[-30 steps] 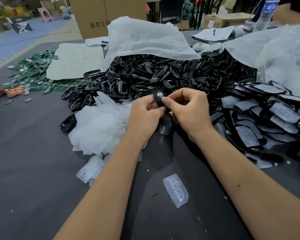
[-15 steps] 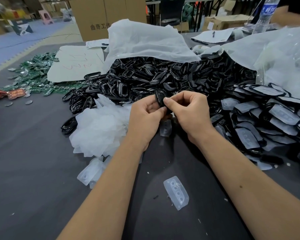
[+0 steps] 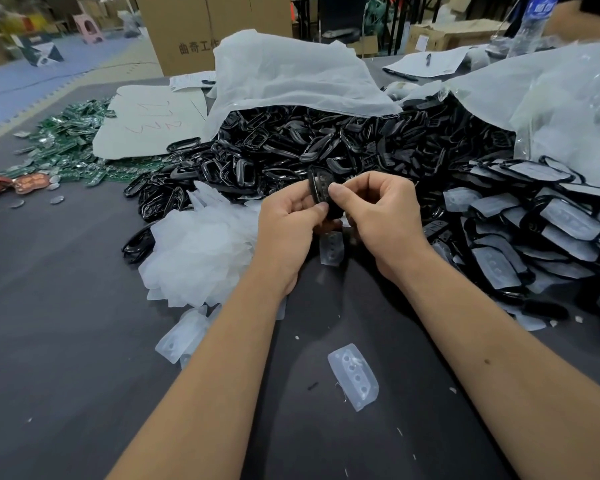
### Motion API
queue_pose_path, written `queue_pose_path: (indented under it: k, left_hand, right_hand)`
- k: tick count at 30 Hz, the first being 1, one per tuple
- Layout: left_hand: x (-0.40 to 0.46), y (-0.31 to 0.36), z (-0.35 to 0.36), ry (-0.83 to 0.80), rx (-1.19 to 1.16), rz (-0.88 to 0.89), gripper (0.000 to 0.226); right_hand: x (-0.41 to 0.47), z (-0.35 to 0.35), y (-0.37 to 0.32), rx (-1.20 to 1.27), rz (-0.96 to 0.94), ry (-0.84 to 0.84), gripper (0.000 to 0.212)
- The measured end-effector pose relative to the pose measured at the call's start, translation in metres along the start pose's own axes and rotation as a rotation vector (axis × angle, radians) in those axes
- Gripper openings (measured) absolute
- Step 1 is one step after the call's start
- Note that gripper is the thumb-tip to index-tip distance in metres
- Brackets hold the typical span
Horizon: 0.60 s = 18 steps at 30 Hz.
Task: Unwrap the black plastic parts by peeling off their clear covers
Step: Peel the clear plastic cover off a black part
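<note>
Both hands hold one black plastic part (image 3: 317, 187) upright above the dark table, in front of a big heap of black parts (image 3: 326, 147). My left hand (image 3: 288, 223) grips its lower left side. My right hand (image 3: 378, 216) pinches it from the right, thumb tip against its face. Whether a clear cover is on this part I cannot tell. A peeled clear cover (image 3: 330, 247) lies just below the hands, another clear cover (image 3: 354, 375) lies nearer me. Still-covered black parts (image 3: 534, 230) are stacked at the right.
A mound of peeled clear covers (image 3: 198, 251) lies left of my hands. White plastic bags (image 3: 291, 74) drape over the heap. Green circuit boards (image 3: 70, 143) and a sheet of cardboard (image 3: 153, 123) lie at the far left. A water bottle (image 3: 534, 22) stands at the far right.
The black part has been turned upright and raised slightly between my hands. My right thumb has shifted onto its face.
</note>
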<state>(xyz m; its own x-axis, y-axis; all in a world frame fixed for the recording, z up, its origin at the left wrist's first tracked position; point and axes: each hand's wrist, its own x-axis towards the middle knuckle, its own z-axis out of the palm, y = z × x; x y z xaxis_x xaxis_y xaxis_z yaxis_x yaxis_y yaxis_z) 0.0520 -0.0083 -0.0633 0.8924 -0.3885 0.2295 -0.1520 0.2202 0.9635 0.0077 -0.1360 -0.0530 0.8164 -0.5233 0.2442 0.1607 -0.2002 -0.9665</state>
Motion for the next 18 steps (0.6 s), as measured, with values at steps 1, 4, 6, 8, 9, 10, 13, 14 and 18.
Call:
queue_pose_path:
  k: [1, 4, 6, 8, 9, 10, 13, 14, 18]
  left_hand:
    - [0.0001, 0.0004, -0.0003, 0.0, -0.022, -0.012, 0.034]
    - [0.0002, 0.0, -0.0009, 0.005, -0.021, -0.015, 0.034]
    - [-0.0003, -0.0006, 0.0, -0.011, 0.009, 0.009, 0.029]
    - [-0.0008, -0.0004, 0.0005, -0.02, 0.019, 0.013, 0.028]
    - [-0.0007, -0.0003, 0.0004, -0.017, 0.016, 0.008, 0.028]
    - [-0.0004, -0.0004, -0.0001, -0.015, 0.015, 0.004, 0.029]
    - [0.0003, -0.0009, -0.0008, -0.03, 0.02, 0.003, 0.03]
    - [0.0006, -0.0009, -0.0015, -0.033, 0.015, 0.006, 0.031]
    - [0.0011, -0.0003, -0.0026, -0.061, -0.041, -0.004, 0.034]
  right_hand:
    - [0.0001, -0.0001, -0.0005, 0.006, 0.0, -0.005, 0.017]
    - [0.0003, 0.0002, -0.0007, 0.0, -0.012, -0.013, 0.017]
    - [0.0003, 0.0003, 0.0, -0.046, -0.031, 0.004, 0.017]
    - [0.0004, 0.0004, 0.0006, -0.073, -0.043, 0.021, 0.016]
    - [0.0003, 0.0007, 0.0007, -0.074, -0.045, 0.022, 0.016]
    - [0.0001, 0.001, 0.0008, -0.077, -0.047, 0.021, 0.016]
    - [-0.0001, 0.0021, 0.0013, -0.101, -0.048, 0.036, 0.02]
    - [-0.0003, 0.0023, 0.0014, -0.105, -0.043, 0.042, 0.024]
    - [-0.0016, 0.0022, -0.0004, -0.023, -0.008, 0.002, 0.023]
